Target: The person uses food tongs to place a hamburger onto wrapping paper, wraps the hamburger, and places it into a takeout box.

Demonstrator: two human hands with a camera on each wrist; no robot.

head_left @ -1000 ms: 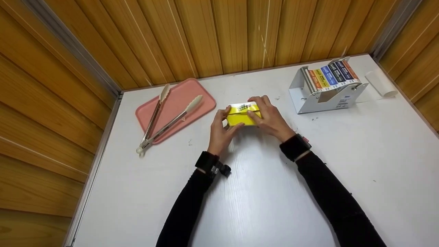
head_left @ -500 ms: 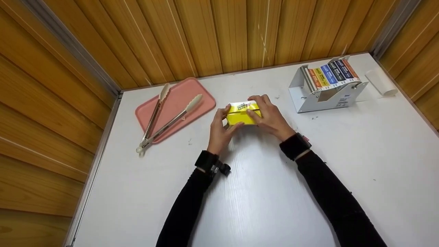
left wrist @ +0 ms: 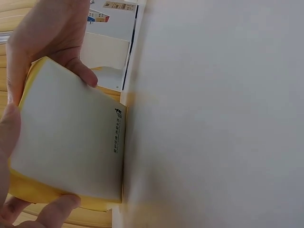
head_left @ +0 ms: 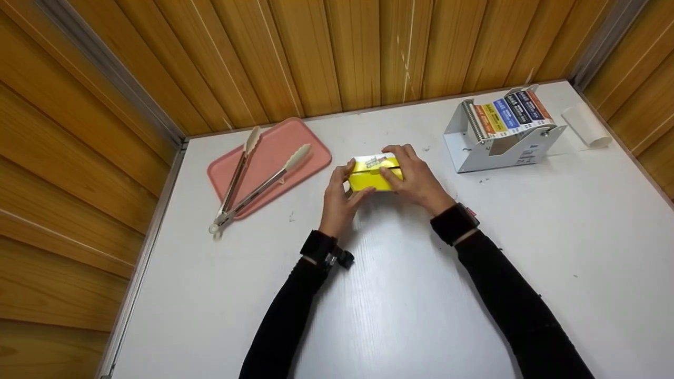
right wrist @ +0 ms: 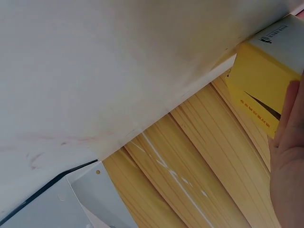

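A small yellow cardboard box [head_left: 367, 182] stands on the white table, with a thin dark slit under its lid flap. My left hand [head_left: 338, 204] grips its left end, the thumb at the near lower edge and the fingers on the far side. Around the right end curls my right hand [head_left: 421, 181], its thumb on the top by the slit. The left wrist view shows a pale face of the yellow box [left wrist: 71, 128] with small dark print. In the right wrist view the end of the yellow box [right wrist: 259, 78] has a gap beside a flap with red print.
Metal tongs [head_left: 268, 182] with pale tips lie spread across a pink tray [head_left: 274, 139] at the back left. A white metal dispenser [head_left: 500, 158] of colourful label rolls stands back right, beside a rolled pale sheet [head_left: 585, 126]. Wood-panelled walls [head_left: 347, 58] border the table.
Both hands keep their grip on the yellow box in nearly the same place. The seam along its lid flap looks slightly different from a second ago.
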